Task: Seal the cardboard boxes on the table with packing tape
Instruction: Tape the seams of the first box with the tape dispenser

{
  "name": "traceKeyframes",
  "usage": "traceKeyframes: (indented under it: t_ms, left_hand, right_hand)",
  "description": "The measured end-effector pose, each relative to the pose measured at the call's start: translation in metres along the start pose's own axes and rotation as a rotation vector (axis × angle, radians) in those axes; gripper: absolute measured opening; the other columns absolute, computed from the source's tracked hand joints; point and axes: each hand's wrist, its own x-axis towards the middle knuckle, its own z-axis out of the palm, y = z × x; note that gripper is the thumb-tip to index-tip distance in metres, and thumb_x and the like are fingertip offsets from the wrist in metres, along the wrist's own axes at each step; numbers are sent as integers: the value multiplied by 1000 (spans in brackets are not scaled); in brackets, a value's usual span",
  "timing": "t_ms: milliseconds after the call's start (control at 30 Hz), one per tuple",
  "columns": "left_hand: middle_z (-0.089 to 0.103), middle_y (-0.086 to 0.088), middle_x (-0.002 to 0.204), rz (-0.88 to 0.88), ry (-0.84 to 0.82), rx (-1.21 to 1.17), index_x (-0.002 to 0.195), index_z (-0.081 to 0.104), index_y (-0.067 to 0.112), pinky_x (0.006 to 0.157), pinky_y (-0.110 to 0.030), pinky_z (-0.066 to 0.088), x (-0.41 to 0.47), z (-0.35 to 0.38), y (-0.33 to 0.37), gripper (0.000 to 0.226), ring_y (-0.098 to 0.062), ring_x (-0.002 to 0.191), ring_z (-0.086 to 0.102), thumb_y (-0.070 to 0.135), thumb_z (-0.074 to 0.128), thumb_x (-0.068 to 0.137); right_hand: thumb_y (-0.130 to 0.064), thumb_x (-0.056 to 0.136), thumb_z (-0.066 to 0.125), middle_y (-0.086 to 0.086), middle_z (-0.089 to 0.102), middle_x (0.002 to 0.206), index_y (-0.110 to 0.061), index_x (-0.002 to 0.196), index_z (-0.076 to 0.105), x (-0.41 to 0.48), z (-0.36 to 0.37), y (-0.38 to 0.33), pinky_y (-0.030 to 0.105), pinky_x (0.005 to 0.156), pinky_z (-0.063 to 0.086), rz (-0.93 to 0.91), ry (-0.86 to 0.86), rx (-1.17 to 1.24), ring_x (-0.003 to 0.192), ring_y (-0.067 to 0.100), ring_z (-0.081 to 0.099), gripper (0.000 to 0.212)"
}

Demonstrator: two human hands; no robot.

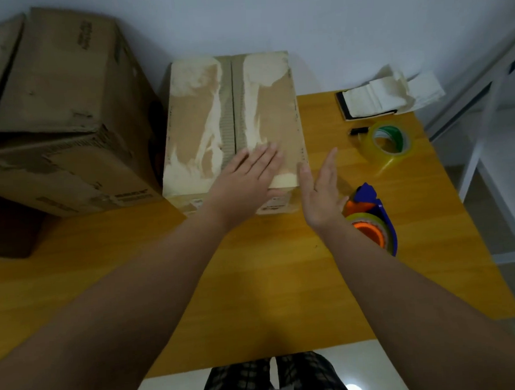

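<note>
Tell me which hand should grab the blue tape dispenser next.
Probably the right hand: it hovers open just beside the blue tape dispenser, while the left hand lies flat on the box.

A small box (233, 123) stood on the far middle of the worktop (255, 284), its two top flaps closed, a bare corrugated strip running along the seam between pale torn patches. No fresh tape showed across that seam. Left of it sat a bigger, scuffed brown box (58, 115), its flaps shut. A blue dispenser (377, 218) holding an orange-cored roll lay near the small box's right near corner. Farther right, a clear tape roll (389, 141) with a green-printed core rested tilted on the worktop.
</note>
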Motion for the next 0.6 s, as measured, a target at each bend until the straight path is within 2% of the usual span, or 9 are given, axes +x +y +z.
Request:
traceKeyframes:
  t_ms: [200, 333, 367, 500, 600]
  left_hand:
    - [9, -9, 157, -139, -36, -58, 148, 4, 14, 118, -43, 7, -54, 10, -59, 66, -23, 145, 4, 50, 13, 95]
    - [-1, -1, 158, -283, -76, -113, 148, -5, 26, 116, -41, -2, -84, 17, -91, 62, -19, 145, -4, 50, 5, 93]
    - [-4, -1, 158, -291, -88, -121, 148, -6, 28, 115, -40, -3, -85, 18, -95, 60, -20, 145, -5, 49, 6, 94]
    - [-3, -2, 159, -276, -103, -237, 150, 5, 32, 115, -37, -5, -80, 13, -92, 58, -26, 145, -5, 49, 23, 97]
    - [3, 3, 157, -144, -72, -285, 149, 11, 30, 114, -36, -10, -85, 4, -68, 65, -21, 144, -7, 59, 16, 92]
  right_hand:
    - [-71, 90, 13, -3, 2, 160, -37, 149, -8, -1, 3, 6, 53, 112, -10, 11, -71, -7, 146, 20, -1, 71]
    - [-68, 91, 12, -5, 7, 160, -29, 153, 9, 2, 3, 4, 34, 113, 2, -10, -113, 46, 146, 15, -1, 73]
    - [-69, 90, 11, -4, 8, 160, -28, 152, 12, 2, 3, 2, 35, 113, 4, 5, -120, 41, 146, 16, -1, 75]
    - [-82, 80, 19, 9, 9, 159, -26, 152, 13, 2, -3, -8, 54, 111, 19, 297, -16, 53, 143, 34, 12, 92]
    - [-74, 85, 29, 13, 17, 156, -17, 152, 12, 0, -12, -17, 54, 108, 31, 480, 130, 272, 139, 37, 24, 90]
